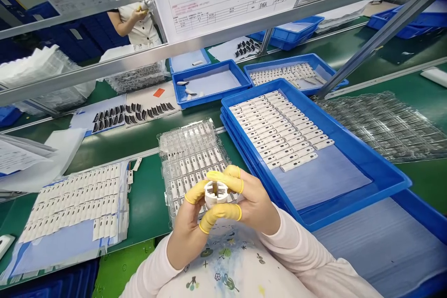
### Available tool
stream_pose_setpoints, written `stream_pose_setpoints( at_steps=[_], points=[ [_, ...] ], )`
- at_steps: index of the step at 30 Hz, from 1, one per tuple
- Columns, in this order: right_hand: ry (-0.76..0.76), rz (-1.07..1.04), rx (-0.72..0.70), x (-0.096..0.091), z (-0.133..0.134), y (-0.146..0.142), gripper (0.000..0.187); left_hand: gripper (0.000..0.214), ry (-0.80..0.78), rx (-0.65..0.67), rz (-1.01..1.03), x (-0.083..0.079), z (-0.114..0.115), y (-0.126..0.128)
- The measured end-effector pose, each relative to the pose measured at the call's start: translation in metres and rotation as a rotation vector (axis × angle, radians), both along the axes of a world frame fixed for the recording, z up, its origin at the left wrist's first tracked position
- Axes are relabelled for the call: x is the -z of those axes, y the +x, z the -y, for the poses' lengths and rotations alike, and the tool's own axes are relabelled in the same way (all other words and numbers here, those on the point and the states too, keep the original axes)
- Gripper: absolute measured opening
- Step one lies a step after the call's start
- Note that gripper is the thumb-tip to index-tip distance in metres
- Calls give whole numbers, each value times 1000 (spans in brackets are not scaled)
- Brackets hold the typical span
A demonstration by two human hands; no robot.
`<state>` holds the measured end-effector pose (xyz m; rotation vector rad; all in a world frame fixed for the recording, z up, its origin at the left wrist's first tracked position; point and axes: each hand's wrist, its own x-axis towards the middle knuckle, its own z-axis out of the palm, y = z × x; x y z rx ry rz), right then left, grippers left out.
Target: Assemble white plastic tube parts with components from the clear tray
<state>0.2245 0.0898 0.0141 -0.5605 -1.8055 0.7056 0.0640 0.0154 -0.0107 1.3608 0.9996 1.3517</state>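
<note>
Between both hands is a white plastic housing [211, 201], its hollow end turned up toward me with inner ribs visible. My left hand [192, 223] closes on it from the left, and my right hand [249, 195] grips it from the right. Yellow finger cots cover several fingertips. Just beyond the hands lies a clear blister tray [188, 142] partly filled with white parts. On the right, a blue bin [328, 181] holds rows of white slotted parts [275, 125].
White pieces [75, 200] lie in rows on a stack at left. Black curved parts [134, 114] rest on sheets farther back. More blue bins [213, 86] and clear trays [387, 123] stand around. A metal rail [195, 39] crosses in front; a person [136, 14] stands beyond it.
</note>
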Motion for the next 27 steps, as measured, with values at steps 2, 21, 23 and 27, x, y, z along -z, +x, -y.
stream_pose_setpoints(
  at_steps=[2,21,23,27],
  points=[
    [12,-21,-20,-1,1,1,49,50,61,-13,-34,2,0,-1],
    [214,-38,-276,-17,-6,5,43,51,258,101,-165,-1,2,-7],
    [211,-14,-322,-19,-6,6,47,48,176,99,-177,-1,5,-7],
    [179,-19,-363,-19,-4,6,48,47,157,130,-234,-2,7,-7]
  ],
)
